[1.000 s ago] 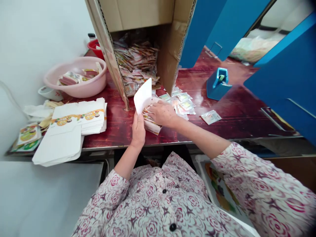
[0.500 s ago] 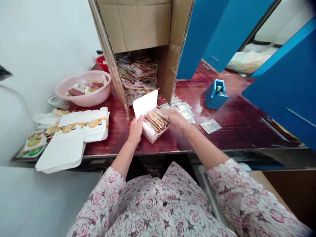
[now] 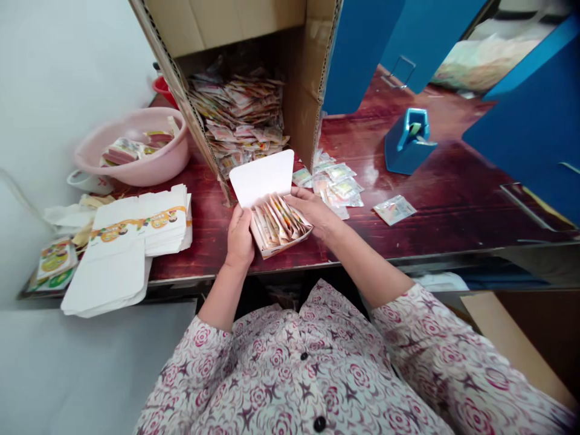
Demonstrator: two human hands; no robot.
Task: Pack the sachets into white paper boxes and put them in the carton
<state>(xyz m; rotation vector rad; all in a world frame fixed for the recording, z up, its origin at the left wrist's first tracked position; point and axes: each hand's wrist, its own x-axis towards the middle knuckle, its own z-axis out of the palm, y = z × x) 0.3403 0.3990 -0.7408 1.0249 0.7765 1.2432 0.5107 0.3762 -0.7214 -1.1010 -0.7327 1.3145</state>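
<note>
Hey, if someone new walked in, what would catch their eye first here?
The open white paperboard carton packed with colourful sachets stands out at the centre, between the left hand and right hand. Behind it, a brown corrugated cardboard box holds a heap of similar sachets on the glossy maroon table. To the right, a bright blue tape dispenser sits near large blue panels.

Head-worn camera, looking forward and down, close above the red tabletop (image 3: 453, 205)
</note>
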